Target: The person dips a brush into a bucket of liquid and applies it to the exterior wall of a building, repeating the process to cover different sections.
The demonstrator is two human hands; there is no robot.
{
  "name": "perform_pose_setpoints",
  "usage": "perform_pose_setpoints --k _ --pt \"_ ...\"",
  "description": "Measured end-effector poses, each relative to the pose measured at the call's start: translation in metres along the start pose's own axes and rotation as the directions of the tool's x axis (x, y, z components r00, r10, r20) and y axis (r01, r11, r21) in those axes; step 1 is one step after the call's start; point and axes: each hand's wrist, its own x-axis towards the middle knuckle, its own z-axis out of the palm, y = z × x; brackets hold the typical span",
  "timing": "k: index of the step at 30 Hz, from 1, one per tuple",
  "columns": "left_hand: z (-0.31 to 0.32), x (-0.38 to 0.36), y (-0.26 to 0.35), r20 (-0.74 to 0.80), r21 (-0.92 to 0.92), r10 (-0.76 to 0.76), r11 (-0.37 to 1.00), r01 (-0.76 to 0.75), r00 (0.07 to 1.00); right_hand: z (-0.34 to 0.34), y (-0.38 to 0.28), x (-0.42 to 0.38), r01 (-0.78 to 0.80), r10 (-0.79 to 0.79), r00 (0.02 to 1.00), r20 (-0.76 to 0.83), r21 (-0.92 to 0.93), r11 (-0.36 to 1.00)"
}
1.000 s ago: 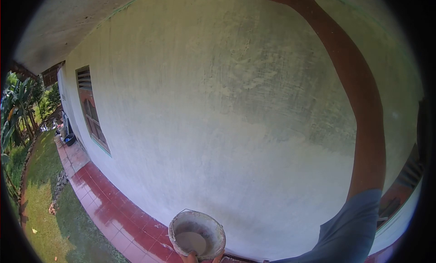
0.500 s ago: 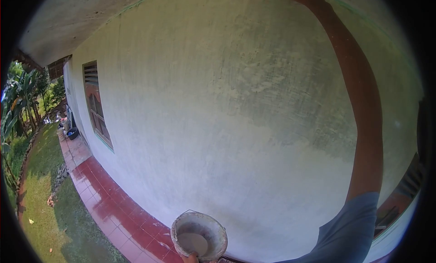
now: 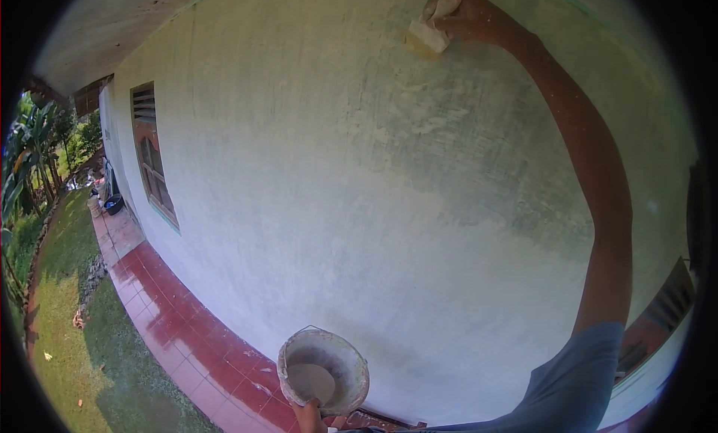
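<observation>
High on the wall (image 3: 299,171), my right hand (image 3: 467,18) grips a wide paintbrush (image 3: 428,38) by its handle. The brush's pale bristles point down and lie against or very near the wall. At the bottom, my left hand (image 3: 308,416) holds the near rim of a paint-crusted bucket (image 3: 351,369), its fingers partly hidden. Whitish paint (image 3: 313,382) lies in the bucket, whose thin wire handle stands at the far rim. Around the wall's middle the coating is patchy, with darker grey streaks; lower down it looks whiter.
A window with a reddish frame (image 3: 152,156) is at the left, and another window (image 3: 654,321) at the lower right. Red tiled walkway (image 3: 191,332) runs along the wall's foot beside grass (image 3: 134,358). A black basin (image 3: 114,203) sits farther off.
My right hand has come down from the top edge, bringing the paintbrush into view on the wall. The bucket and my left hand sit slightly higher in view.
</observation>
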Motion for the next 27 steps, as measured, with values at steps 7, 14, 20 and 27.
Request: perform_pose_setpoints --k 7,14,20,27 --pt "0.006 -0.002 -0.002 0.002 -0.005 0.014 1.0 -0.014 1.0 -0.012 0.005 0.034 0.365 -0.603 0.787 -0.13 -0.689 0.626" --pt "0.032 -0.03 0.051 -0.007 -0.064 -0.101 0.993 0.1 0.995 0.159 -0.052 -0.077 0.32 -0.391 0.881 0.267 0.275 0.907" --pt "0.021 -0.02 0.031 0.053 -0.107 -0.066 0.992 0.072 0.996 0.196 -0.021 -0.08 0.272 -0.319 0.877 0.358 0.177 0.946" --pt "0.029 -0.025 0.036 -0.006 -0.084 -0.057 0.995 0.056 0.998 0.154 -0.043 -0.052 0.443 -0.439 0.896 0.062 -0.148 0.884"
